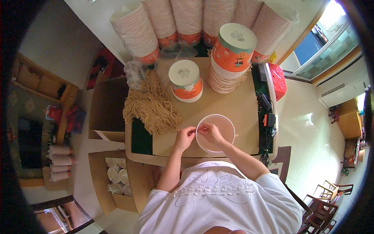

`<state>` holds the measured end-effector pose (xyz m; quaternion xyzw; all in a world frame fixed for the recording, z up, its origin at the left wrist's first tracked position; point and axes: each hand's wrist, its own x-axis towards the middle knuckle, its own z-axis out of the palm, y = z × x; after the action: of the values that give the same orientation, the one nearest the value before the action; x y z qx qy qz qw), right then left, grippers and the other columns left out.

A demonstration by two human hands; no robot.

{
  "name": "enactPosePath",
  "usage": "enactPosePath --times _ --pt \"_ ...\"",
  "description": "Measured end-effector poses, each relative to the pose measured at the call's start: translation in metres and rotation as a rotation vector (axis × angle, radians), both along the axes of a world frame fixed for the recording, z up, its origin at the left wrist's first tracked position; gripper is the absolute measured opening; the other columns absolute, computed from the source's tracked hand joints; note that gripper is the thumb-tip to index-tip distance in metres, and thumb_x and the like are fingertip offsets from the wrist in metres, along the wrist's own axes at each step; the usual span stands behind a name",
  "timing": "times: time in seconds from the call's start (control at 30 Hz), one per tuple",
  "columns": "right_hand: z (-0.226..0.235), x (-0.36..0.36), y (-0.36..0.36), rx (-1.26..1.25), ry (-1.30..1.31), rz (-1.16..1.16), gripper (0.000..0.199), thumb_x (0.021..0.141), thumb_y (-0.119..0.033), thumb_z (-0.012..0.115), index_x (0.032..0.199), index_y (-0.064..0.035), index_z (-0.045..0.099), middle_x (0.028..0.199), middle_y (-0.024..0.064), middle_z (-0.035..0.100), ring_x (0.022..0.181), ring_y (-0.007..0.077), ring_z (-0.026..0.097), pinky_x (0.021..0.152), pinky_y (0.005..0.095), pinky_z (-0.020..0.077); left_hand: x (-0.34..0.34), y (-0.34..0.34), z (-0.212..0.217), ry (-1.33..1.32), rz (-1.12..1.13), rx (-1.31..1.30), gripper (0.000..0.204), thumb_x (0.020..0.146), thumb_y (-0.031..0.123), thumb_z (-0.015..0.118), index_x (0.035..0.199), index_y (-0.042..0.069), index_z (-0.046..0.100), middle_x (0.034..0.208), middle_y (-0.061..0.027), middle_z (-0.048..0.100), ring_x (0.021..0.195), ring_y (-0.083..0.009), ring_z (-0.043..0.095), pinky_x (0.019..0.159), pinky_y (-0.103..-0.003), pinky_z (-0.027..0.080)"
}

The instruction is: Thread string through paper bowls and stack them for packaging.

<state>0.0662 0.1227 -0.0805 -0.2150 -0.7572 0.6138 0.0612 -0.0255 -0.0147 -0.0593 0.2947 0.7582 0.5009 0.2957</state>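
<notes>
- Head view: a person in a white shirt works at a cardboard-covered table (233, 113), seen from above.
- An open paper bowl (215, 133) stands upright on the cardboard near the table's front edge, directly ahead of the person; its inside looks pale pink.
- The left hand (184, 137) sits at the bowl's left rim, fingers pinched narrow. They appear to grip a thin strand, though it is too fine to confirm.
- The right hand (210, 132) lies over the bowl's left inner part, fingertips drawn together close to those of the left hand. Whether it holds anything cannot be told.
- A heap of tan string-like fibres (152, 105) lies on the table to the left of the bowl, near the left hand.
- An upturned orange bowl with white base (186, 80) stands behind the open bowl.
- A taller stack of upturned bowls (230, 58) stands to its right.
- Long tilted bowl stacks (187, 19) line the far side of the table.
- A cardboard box with white lids (117, 177) sits on the floor at the person's left.
</notes>
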Motion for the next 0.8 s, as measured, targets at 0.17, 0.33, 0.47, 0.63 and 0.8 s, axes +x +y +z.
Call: enactPosePath --times 0.17,0.33,0.47,0.63,0.8 --pt "0.008 0.001 0.0 -0.041 -0.02 -0.016 0.013 0.074 -0.009 0.063 0.085 -0.0021 0.062 0.077 0.0084 0.065 0.073 0.0158 0.062 0.067 0.0294 0.0494 0.003 0.0 0.003 0.113 0.024 -0.071 0.014 0.076 0.004 0.059 0.089 0.0 0.062 0.076 -0.0087 0.064 0.068 -0.0124 0.06 0.063 -0.026 0.047" --pt "0.007 0.003 0.002 0.001 -0.057 0.015 0.014 0.074 -0.01 0.064 0.086 -0.0031 0.063 0.078 0.0078 0.065 0.073 0.0161 0.062 0.067 0.0297 0.0492 0.005 0.001 0.0 0.192 0.028 -0.08 0.011 0.076 0.005 0.059 0.086 0.001 0.061 0.072 -0.0088 0.064 0.064 -0.0124 0.059 0.059 -0.026 0.046" --pt "0.006 0.003 0.002 -0.025 -0.048 0.019 0.013 0.074 -0.01 0.064 0.086 -0.0039 0.063 0.077 0.0074 0.064 0.072 0.0152 0.062 0.065 0.0292 0.0489 0.004 0.002 0.002 0.199 0.023 -0.051 0.011 0.075 0.005 0.06 0.085 0.001 0.061 0.073 -0.0098 0.064 0.065 -0.0139 0.06 0.06 -0.027 0.047" --pt "0.006 0.004 0.003 -0.018 -0.05 0.021 0.013 0.074 -0.01 0.064 0.086 -0.0039 0.062 0.077 0.0073 0.064 0.071 0.0148 0.062 0.065 0.029 0.0487 0.004 0.003 0.007 0.226 0.011 -0.065 0.01 0.075 0.005 0.06 0.084 0.001 0.061 0.074 -0.0102 0.064 0.065 -0.015 0.061 0.06 -0.028 0.047" --pt "0.01 0.006 0.004 0.016 -0.088 0.047 0.011 0.076 -0.01 0.063 0.085 -0.0023 0.062 0.075 0.0043 0.063 0.07 0.0104 0.059 0.064 0.0251 0.0481 0.005 0.004 0.004 0.263 0.013 -0.083 0.008 0.077 0.004 0.058 0.084 0.0 0.059 0.072 -0.0085 0.063 0.064 -0.0145 0.06 0.06 -0.028 0.047"
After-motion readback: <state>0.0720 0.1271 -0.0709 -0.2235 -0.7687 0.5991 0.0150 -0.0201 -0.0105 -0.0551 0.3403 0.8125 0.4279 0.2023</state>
